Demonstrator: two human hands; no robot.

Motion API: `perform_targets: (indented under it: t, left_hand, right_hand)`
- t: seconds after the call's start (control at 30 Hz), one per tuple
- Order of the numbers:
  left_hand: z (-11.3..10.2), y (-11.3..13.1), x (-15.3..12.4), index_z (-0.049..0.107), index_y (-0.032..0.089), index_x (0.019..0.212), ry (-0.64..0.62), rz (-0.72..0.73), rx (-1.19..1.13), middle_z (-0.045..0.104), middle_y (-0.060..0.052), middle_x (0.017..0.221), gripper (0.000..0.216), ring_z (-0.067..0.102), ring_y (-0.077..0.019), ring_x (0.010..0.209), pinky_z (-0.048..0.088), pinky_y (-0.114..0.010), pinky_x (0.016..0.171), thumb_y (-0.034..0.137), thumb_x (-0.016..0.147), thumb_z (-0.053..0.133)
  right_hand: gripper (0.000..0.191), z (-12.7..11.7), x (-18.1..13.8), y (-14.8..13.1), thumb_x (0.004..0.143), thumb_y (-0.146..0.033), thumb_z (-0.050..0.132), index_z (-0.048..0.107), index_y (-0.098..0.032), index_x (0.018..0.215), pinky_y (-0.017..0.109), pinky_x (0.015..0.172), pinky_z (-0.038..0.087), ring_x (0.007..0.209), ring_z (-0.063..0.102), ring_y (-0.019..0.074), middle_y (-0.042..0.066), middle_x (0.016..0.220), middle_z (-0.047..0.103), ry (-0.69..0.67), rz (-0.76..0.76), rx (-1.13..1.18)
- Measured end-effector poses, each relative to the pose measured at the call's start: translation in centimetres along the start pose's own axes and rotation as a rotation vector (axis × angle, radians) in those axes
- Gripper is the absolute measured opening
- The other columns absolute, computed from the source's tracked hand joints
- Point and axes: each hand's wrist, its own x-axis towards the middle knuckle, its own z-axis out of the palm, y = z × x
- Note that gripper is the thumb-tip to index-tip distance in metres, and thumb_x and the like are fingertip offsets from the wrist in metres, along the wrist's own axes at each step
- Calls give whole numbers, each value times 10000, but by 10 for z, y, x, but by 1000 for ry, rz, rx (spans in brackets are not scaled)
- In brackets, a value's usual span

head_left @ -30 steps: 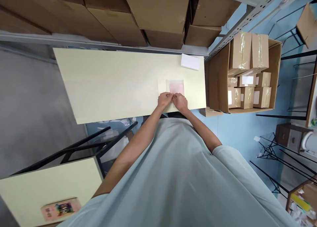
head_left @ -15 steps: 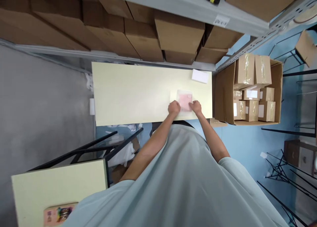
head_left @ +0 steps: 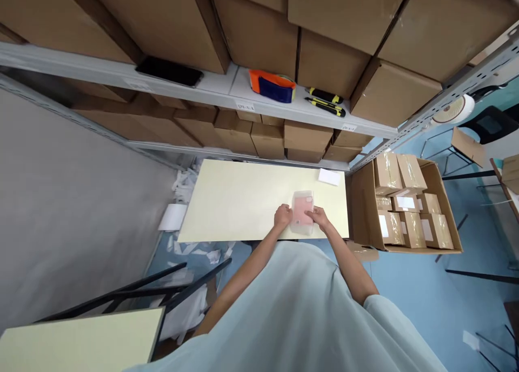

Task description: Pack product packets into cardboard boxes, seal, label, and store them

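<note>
A flat pink packet in a clear plastic sleeve (head_left: 302, 207) is between my hands over the cream table (head_left: 239, 199). My left hand (head_left: 283, 216) is closed at the sleeve's left edge, with its fingertips partly hidden. My right hand (head_left: 317, 217) grips the right side, its thumb over the pink face. Small pale labels show on the packet. Behind it, a white box-like block (head_left: 329, 177) lies near the table's far right corner.
A large open carton (head_left: 365, 204) holding several small taped boxes stands at the table's right. Beyond the table rises a grey shelf (head_left: 219, 93) with brown boxes, a black phone (head_left: 169, 71), an orange-and-blue roll (head_left: 272, 85) and yellow-black cutters (head_left: 325, 106). Another cream table (head_left: 85, 339) is lower left.
The head view has tilted up, bringing more of the shelf into sight. The sleeve now appears more upright and slightly raised, with its clear lower end showing between my hands.
</note>
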Motion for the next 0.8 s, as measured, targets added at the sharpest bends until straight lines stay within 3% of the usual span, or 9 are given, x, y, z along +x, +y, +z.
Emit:
perform_targets:
  t: [0.1,0.2,0.3,0.43,0.5,0.63,0.8]
  left_hand:
    - [-33,1,-15,771,170,1172,-7,121,-191,771,-195,1348,392,716,-298,1281,549,-400,1075,470,941,668]
    - [-67,4,-32,800,186,1012,-31,231,-350,830,-150,1154,499,763,-287,1104,586,-393,1005,647,825,753]
    - [-100,4,-48,802,194,925,-4,288,-465,834,-128,1048,593,759,-288,1006,593,-409,969,742,699,820]
    - [-139,2,-69,805,189,935,17,316,-581,826,-105,993,634,744,-266,933,597,-398,914,773,688,832]
    - [-155,2,-77,803,182,935,4,329,-646,813,-93,945,629,734,-249,895,596,-377,881,768,710,831]
    - [-177,7,-87,797,180,922,-17,369,-705,778,-68,863,594,717,-231,849,598,-356,831,749,752,822]
    - [-192,9,-82,792,186,899,-76,421,-713,783,-74,871,552,740,-246,847,613,-378,845,720,765,822]
  right_hand:
    - [621,2,-16,-24,545,-626,961,777,-163,914,307,661,576,717,734,213,54,809,816,-73,-71,65]
    - [627,11,-31,-48,563,-622,972,793,-171,961,321,663,580,733,754,236,77,870,836,-160,-130,111]
    - [580,31,-40,-68,617,-591,973,805,-184,994,320,671,583,778,776,254,87,938,848,-261,-185,161]
    - [620,67,-42,-86,668,-618,943,803,-199,1104,368,766,626,922,803,299,108,1049,853,-333,-217,180]
    - [672,86,-40,-91,641,-625,946,790,-201,1138,405,832,639,994,801,318,126,1099,848,-277,-235,156]
    - [630,124,-43,-100,609,-612,943,789,-214,1074,444,956,633,1037,789,308,146,1209,826,6,-384,44]
    - [467,171,-63,-108,743,-640,876,828,-235,970,437,879,672,942,814,305,106,1049,854,-62,-430,-81]
